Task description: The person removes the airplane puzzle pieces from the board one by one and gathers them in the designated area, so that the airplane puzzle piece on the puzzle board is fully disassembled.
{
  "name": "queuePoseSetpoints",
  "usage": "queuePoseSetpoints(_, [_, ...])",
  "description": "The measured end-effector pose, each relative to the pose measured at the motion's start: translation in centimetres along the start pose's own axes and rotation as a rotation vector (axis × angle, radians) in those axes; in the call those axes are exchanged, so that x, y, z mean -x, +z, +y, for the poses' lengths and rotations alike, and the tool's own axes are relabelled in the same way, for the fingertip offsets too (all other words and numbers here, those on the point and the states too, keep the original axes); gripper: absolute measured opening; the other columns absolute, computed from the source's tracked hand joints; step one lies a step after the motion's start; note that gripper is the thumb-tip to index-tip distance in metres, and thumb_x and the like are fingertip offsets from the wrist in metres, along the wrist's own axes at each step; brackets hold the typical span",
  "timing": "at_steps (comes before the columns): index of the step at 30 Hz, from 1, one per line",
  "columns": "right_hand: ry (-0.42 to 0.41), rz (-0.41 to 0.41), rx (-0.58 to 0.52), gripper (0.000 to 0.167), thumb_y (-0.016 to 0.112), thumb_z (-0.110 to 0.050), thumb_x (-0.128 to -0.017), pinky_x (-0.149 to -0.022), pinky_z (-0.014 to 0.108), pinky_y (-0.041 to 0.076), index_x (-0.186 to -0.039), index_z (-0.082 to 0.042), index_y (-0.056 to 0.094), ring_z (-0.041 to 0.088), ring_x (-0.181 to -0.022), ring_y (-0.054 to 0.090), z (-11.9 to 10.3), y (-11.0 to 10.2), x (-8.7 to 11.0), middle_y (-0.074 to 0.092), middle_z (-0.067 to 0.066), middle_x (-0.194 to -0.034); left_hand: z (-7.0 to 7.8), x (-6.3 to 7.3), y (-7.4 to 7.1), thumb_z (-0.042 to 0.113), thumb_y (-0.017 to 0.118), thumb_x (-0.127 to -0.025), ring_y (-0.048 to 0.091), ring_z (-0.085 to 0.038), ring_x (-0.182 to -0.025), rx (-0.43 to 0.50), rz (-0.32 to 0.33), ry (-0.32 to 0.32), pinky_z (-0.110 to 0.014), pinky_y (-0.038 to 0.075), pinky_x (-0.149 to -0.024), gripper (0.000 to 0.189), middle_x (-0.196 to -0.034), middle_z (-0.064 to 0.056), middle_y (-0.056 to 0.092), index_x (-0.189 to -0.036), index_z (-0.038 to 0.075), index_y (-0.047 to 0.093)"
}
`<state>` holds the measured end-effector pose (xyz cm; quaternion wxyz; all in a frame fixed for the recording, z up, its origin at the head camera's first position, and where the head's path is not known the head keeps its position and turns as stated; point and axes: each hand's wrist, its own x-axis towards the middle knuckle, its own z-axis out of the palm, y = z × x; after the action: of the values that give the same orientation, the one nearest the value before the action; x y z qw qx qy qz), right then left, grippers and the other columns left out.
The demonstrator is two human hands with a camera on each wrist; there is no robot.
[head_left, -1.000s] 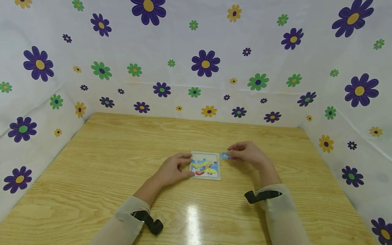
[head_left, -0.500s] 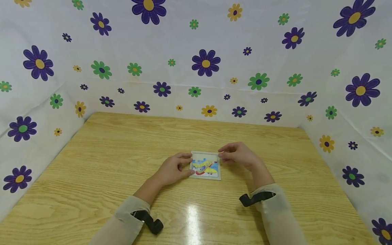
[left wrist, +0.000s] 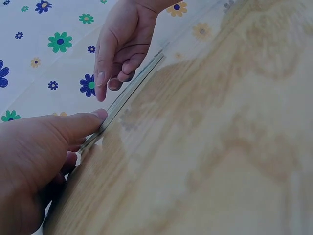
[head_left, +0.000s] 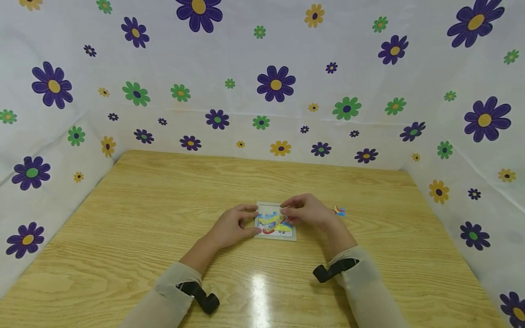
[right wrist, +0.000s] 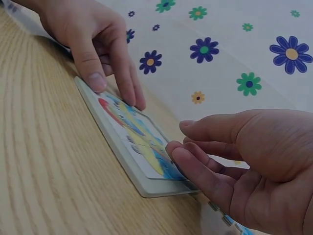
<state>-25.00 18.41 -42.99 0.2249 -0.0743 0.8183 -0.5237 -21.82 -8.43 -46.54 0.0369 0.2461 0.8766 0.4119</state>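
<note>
A small square jigsaw puzzle board (head_left: 266, 236) with a pale frame and a yellow airplane picture lies on the wooden table. My left hand (head_left: 231, 228) holds its left side, thumb at the near corner and fingers farther up the edge. Over the board's upper right part is my right hand (head_left: 309, 210), its thumb and fingers bent together on a jigsaw piece that they now hide. The right wrist view shows these fingertips (right wrist: 177, 152) right at the picture's edge. Seen nearly edge-on in the left wrist view, the board (left wrist: 134, 90) appears as a thin strip.
Another jigsaw piece (head_left: 339, 211), blue with red and yellow, lies on the table (head_left: 184, 182) to the right, beyond the right wrist. A white cloth (head_left: 229, 54) printed with flowers surrounds the table's back and sides.
My right hand has moved left with the blue jigsaw piece, from beside the board to over its upper right part. The piece on the right has come into view. My left hand stays put.
</note>
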Motion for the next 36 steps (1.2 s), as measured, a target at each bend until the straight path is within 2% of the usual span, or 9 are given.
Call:
queuePoseSetpoints(9, [-0.045,-0.048,-0.038,0.032,0.068,-0.014,-0.096,-0.073,0.031,0.06,-0.122,0.004,0.067,0.015,-0.075,0.07,-0.5,1.5,0.0,0.069,0.012,-0.093,0.0,-0.1,-0.1,0.028,0.08,-0.087,0.049,-0.005,-0.066,-0.001,0.0,-0.002,-0.019,0.041,-0.059,0.053,-0.142,-0.006,0.058,-0.132,0.004,0.065])
queuePoseSetpoints(23, [-0.063,-0.094,-0.03,0.03,0.066,-0.014,-0.098,-0.069,0.029,0.06,-0.121,0.005,0.067,0.013,-0.07,0.07,-0.9,3.0,0.0,0.067,0.011,-0.089,0.2,-0.1,-0.2,0.027,0.08,-0.087,0.048,-0.005,-0.065,-0.004,-0.008,-0.002,-0.019,0.042,-0.059,0.053,-0.143,-0.005,0.058,-0.132,0.003,0.065])
queuePoseSetpoints(36, [-0.121,-0.044,0.156,0.023,0.065,-0.007,-0.095,-0.061,0.027,0.057,-0.116,0.002,0.068,0.012,-0.062,0.065,-1.4,4.1,-0.1,0.064,0.007,-0.078,0.0,0.0,-0.1,0.028,0.079,-0.087,0.048,-0.005,-0.066,-0.006,-0.006,0.0,-0.019,0.042,-0.059,0.054,-0.144,-0.006,0.057,-0.132,0.003,0.065])
